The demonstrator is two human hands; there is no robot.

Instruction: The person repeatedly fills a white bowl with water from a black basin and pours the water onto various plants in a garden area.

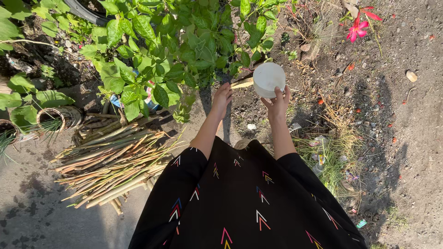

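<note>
Bare soil surrounds right hand (278, 102) holding white cup (268, 79) beside leaves (184, 41).

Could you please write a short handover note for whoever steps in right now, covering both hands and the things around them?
Right hand: grips the rim of a white round container, held over the soil bed.
Left hand: holds nothing, fingers down beside the leafy green plant.
Nearby: a bundle of dry cane sticks lies on the pavement to the left; a pink flower grows at upper right.
Done or left: the container's contents cannot be seen, so neither can be judged.
</note>
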